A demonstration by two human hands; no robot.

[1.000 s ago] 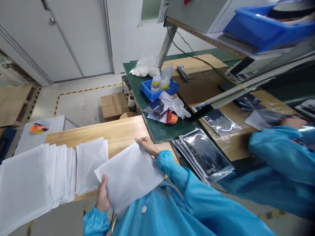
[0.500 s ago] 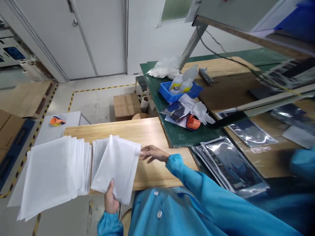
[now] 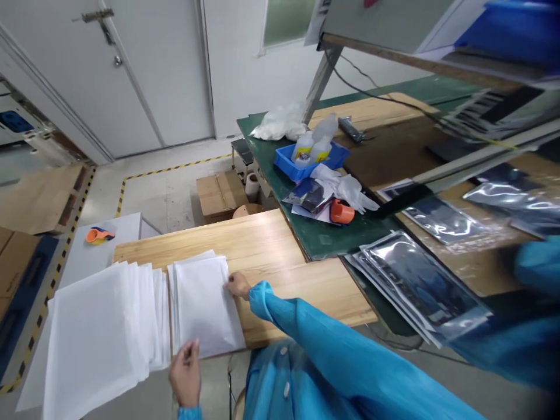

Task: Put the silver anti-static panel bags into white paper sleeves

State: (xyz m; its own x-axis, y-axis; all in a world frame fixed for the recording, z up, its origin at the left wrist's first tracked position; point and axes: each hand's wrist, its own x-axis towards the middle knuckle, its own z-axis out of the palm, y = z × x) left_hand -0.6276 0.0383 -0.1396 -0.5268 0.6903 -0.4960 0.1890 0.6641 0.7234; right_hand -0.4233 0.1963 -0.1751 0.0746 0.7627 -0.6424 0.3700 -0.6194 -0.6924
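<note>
Several sheets (image 3: 203,303), partly hidden | right hand (image 3: 238,286) touching | left hand (image 3: 185,374): contact unclear

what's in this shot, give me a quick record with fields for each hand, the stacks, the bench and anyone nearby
left hand: fingers curled at small stack's near edge; contact unclear
right hand: fingertips at small stack's right edge
small stack: white sheets, on wooden board
big stack: white sheets, fanned, left of small stack
green bench: blue tray with bottles, white gloves, shiny packs
nearby: another person's blue sleeve, blurred, at right
</note>
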